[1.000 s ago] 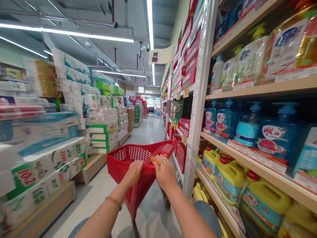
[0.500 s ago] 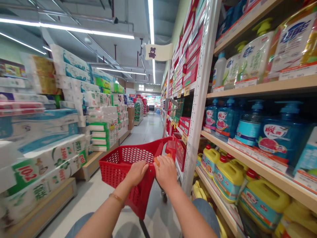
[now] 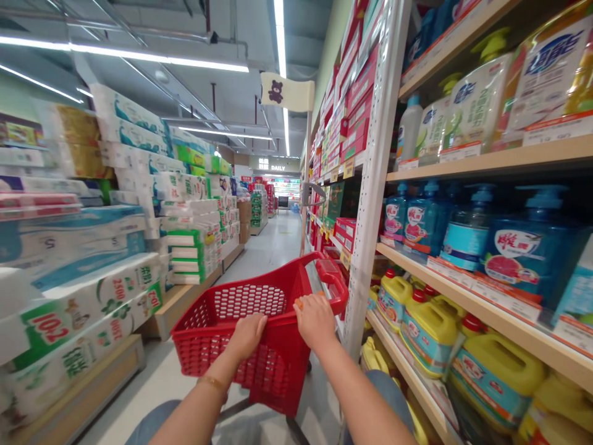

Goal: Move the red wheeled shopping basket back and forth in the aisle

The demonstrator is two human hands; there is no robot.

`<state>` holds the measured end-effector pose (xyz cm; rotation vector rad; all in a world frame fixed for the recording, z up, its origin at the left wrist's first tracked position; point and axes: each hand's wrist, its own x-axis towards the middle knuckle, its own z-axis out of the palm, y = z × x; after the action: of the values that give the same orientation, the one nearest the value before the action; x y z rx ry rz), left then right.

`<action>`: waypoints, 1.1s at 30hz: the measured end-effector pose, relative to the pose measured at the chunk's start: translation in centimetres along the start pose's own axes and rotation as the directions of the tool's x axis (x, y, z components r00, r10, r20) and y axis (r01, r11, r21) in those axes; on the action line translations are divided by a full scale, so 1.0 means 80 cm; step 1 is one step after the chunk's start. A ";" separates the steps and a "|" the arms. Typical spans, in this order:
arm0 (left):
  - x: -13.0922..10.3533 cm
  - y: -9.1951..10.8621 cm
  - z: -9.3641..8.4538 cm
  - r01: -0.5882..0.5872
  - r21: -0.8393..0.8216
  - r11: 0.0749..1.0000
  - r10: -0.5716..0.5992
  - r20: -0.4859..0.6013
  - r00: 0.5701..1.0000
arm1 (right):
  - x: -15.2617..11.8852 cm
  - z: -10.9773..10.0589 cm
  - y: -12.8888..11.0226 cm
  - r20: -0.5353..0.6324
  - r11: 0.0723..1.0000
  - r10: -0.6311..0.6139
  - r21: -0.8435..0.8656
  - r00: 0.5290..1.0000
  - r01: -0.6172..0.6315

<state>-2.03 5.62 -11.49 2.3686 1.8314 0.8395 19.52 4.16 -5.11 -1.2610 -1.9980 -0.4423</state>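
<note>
A red plastic shopping cart (image 3: pixel 199 346) stands in front of me, its perforated basket turned at an angle across the aisle. My left hand (image 3: pixel 248 337) is closed over the near rim of the basket. Farther right along the same rim, my right hand (image 3: pixel 315 315) grips the cart too, with a small orange patch showing at its fingers. The red handle (image 3: pixel 333 284) of the cart sticks out just beyond my right hand, near the shelf post. From the cart rises a pole with a cream flag (image 3: pixel 287 93) bearing a dark bear.
Shelving on the right holds blue pump bottles (image 3: pixel 516 256) and yellow jugs (image 3: pixel 498 374), with a white perforated post (image 3: pixel 377 154) close to the cart. Stacked tissue packs (image 3: pixel 88 309) line the left on a low wooden platform (image 3: pixel 106 383). The aisle floor (image 3: pixel 285 238) runs ahead.
The cart has swung round, its basket turning more sideways and its handle end moving right towards the shelf. The flag has shifted left. Both hands stay on the rim, slightly farther apart.
</note>
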 end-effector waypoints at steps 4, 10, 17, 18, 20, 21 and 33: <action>-0.010 0.003 0.010 0.069 0.136 0.988 -0.071 0.014 0.997 | -0.004 0.008 0.005 -0.068 0.994 0.096 -0.050 0.993 -0.099; -0.012 0.040 0.015 0.050 0.132 0.990 -0.056 0.038 0.998 | -0.037 0.060 -0.021 -0.054 0.995 -0.089 0.050 0.995 0.091; -0.021 0.010 -0.001 0.183 0.187 0.965 -0.196 0.053 0.979 | -0.034 0.048 0.026 -0.042 0.998 -0.035 0.049 0.998 0.037; -0.022 0.008 -0.001 0.203 0.197 0.959 -0.217 0.053 0.975 | -0.031 0.047 0.027 -0.047 0.999 0.011 0.038 0.999 -0.010; -0.023 0.010 0.004 0.227 0.214 0.950 -0.244 0.055 0.968 | -0.029 0.051 0.020 -0.043 0.996 0.081 0.030 0.996 -0.080; -0.023 0.013 0.007 0.234 0.221 0.947 -0.252 0.055 0.966 | -0.030 0.056 0.012 -0.030 0.995 0.094 0.038 0.995 -0.093; -0.032 0.013 -0.004 0.191 0.265 0.945 -0.225 0.107 0.968 | -0.023 0.063 0.036 0.048 0.996 -0.029 0.083 0.998 0.025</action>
<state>-1.62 2.88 -11.87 2.2407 2.1949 0.4346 20.53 7.44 -10.16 -1.2056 -2.0549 -0.3412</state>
